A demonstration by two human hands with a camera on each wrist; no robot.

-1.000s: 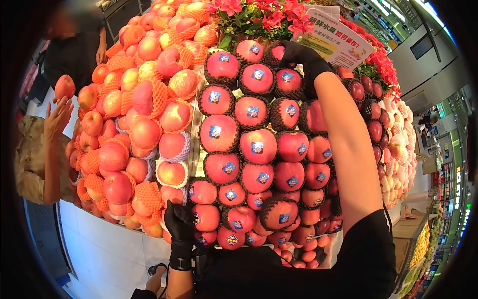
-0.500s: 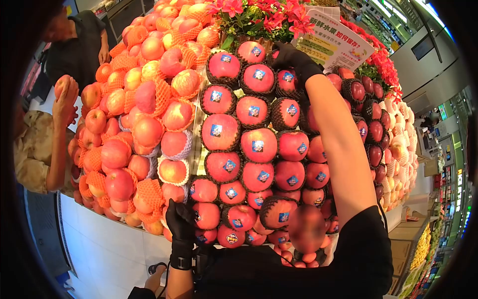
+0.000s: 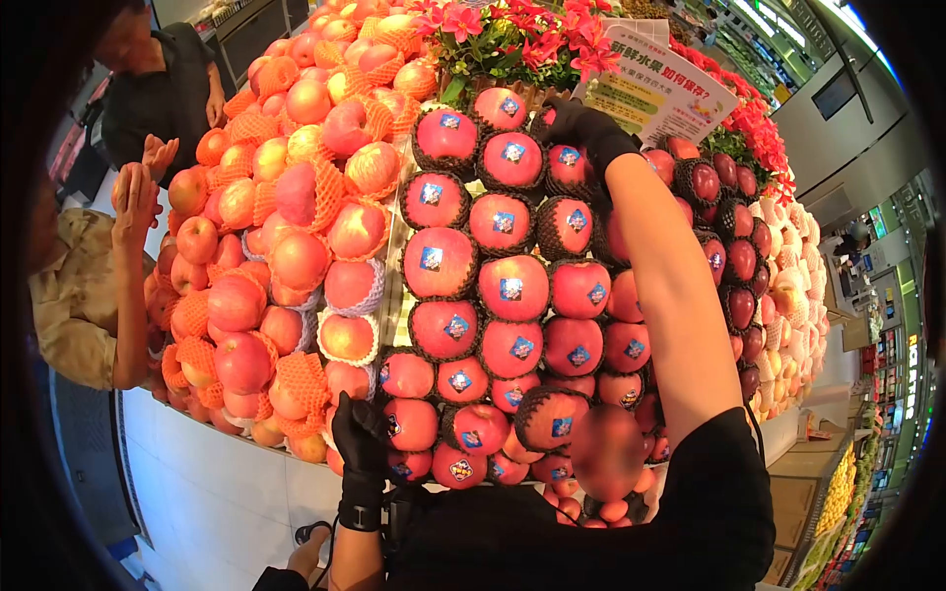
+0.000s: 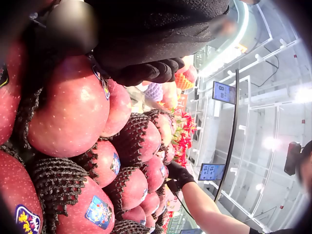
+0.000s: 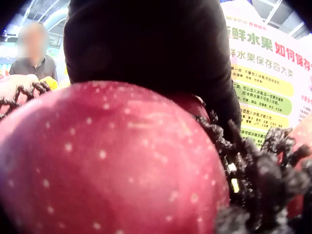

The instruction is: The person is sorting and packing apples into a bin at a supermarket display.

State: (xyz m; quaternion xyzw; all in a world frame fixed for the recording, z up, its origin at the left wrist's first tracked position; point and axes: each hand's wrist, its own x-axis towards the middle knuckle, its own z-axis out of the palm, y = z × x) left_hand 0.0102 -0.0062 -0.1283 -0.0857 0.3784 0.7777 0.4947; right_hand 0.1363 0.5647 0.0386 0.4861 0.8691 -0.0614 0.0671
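My right hand [image 3: 591,133], in a black glove, grips an apple [image 3: 540,120] in a black foam net at the far end of the stacked rows. The glove covers most of this fruit. In the right wrist view a large speckled red apple [image 5: 107,161] fills the foreground, with the gloved fingers beyond it. My left hand [image 3: 361,433], also gloved, is beside the near left corner of the stack with fingers loosely curled. Close under it in the left wrist view is a bare red apple [image 4: 73,112], near a netted apple [image 4: 73,195] with a blue sticker.
Left of the rows rises a heap of apples [image 3: 296,258], several in orange nets. Red flowers [image 3: 512,39] and a printed sign [image 3: 655,84] stand at the far end. A person at the left holds an apple [image 3: 123,187]; another person [image 3: 163,94] stands behind.
My right hand has shifted slightly left and now covers more of the far apple. The person at the left has drawn their apple in and raised another hand beside it. My left hand stays put.
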